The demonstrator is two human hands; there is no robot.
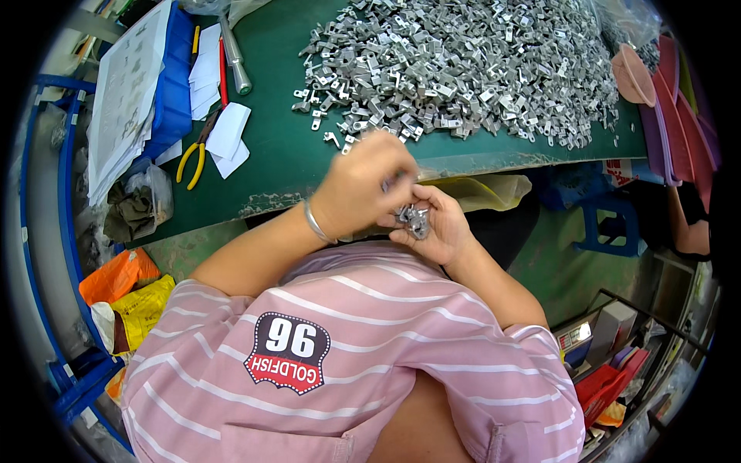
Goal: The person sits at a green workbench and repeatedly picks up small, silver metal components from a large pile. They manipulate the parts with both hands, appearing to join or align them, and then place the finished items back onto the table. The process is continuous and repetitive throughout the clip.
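Ideally, my half-curled right hand (446,233) should steady its small silvery metal parts (416,222) by the green worktop's near edge (274,198) (blurred left hand (372,185): can't tell its grip).

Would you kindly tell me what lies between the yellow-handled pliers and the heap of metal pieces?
Between the pliers and the heap lie white papers, then green tabletop, in the head view.

Left of the heap of metal pieces (463,69), you can pass a hand over green tabletop (270,116) as far as the white slips (229,131) and pliers (205,133); right of it, pink plastic pieces (673,123) block you.
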